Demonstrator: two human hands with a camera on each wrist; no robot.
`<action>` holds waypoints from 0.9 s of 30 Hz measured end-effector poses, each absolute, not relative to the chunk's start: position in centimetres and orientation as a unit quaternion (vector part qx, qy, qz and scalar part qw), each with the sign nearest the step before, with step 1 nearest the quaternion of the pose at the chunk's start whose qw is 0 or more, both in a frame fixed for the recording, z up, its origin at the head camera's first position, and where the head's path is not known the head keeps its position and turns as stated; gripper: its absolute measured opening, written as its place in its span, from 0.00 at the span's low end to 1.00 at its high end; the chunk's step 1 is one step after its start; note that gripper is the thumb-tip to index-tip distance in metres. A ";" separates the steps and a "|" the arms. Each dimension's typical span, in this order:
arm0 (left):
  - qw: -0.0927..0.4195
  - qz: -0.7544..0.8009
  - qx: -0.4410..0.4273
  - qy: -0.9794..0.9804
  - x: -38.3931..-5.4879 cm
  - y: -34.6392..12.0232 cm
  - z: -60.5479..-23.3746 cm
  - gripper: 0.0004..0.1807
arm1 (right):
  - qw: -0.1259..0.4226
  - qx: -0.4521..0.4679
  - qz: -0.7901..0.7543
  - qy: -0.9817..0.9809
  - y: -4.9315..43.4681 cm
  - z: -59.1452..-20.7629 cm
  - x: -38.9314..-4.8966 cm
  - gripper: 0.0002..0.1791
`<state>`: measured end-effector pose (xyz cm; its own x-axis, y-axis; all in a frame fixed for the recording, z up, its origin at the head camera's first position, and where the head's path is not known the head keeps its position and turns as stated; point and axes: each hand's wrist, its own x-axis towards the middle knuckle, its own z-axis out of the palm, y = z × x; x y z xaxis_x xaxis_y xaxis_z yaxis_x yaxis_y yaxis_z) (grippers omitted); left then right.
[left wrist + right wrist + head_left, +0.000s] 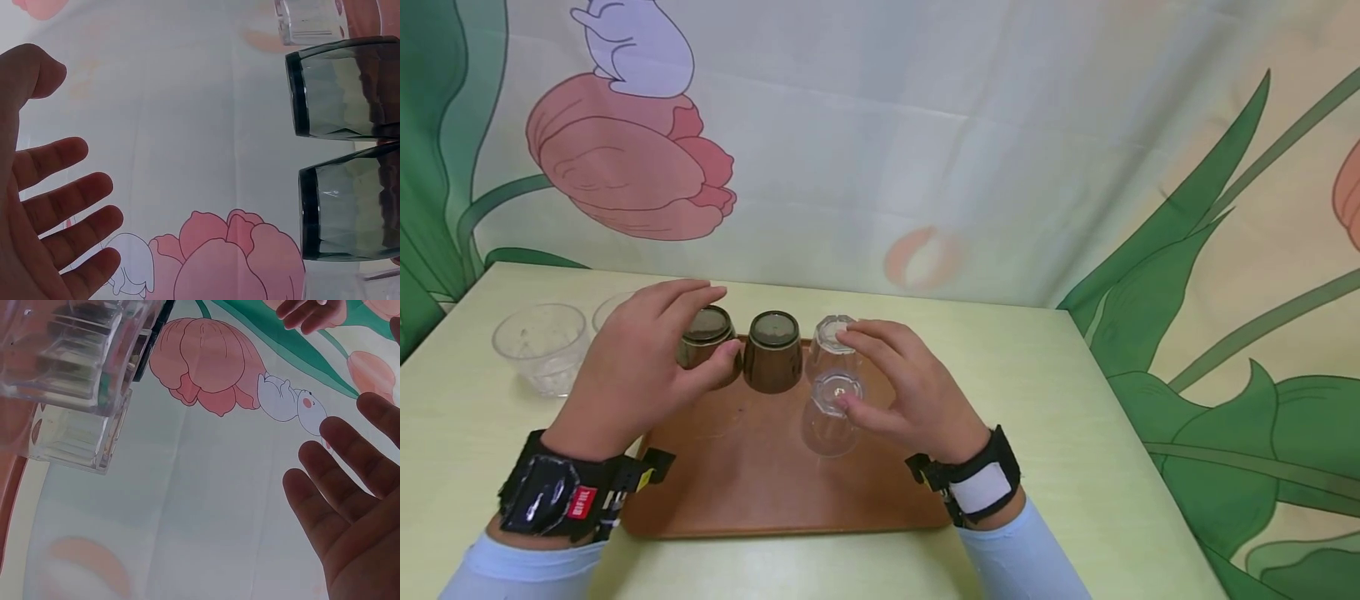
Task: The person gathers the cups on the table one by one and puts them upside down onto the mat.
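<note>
Two smoky dark glasses stand upside down side by side at the back of a brown tray (737,492): the left dark glass (707,323) and the right dark glass (773,358). To their right are two clear glasses, also upturned, a rear clear glass (826,358) and a front clear glass (829,429). My left hand (636,367) hovers by the left dark glass, partly covering it in the head view. Its fingers (69,194) are spread apart from the glasses in the left wrist view. Beside the clear glasses my right hand (921,396) holds nothing, its fingers (340,478) extended.
A clear glass bowl (542,350) sits on the pale table (1045,417) left of the tray. Another clear bowl (608,310) is mostly hidden behind my left hand. A printed curtain (850,150) with flowers hangs along the table's back edge.
</note>
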<state>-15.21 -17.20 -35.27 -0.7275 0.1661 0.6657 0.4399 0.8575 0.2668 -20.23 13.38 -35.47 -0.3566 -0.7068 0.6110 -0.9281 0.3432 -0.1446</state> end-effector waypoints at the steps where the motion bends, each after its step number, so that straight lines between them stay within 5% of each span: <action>1: 0.327 -0.207 -0.166 -0.907 -15.3 -17.3 -35.3 0.32 | 0.227 0.519 0.242 -0.788 13.4 -35.5 -20.2 0.33; 27: 0.289 -0.184 -0.115 -0.932 -17.2 -20.8 -37.7 0.30 | 0.232 0.525 0.227 -0.787 13.0 -35.8 -20.4 0.34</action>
<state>-17.17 -20.75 -37.74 -0.8065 0.1086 0.5812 0.3212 0.9058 0.2765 -20.41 13.04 -35.80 -0.3422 -0.7212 0.6024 -0.9311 0.3467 -0.1138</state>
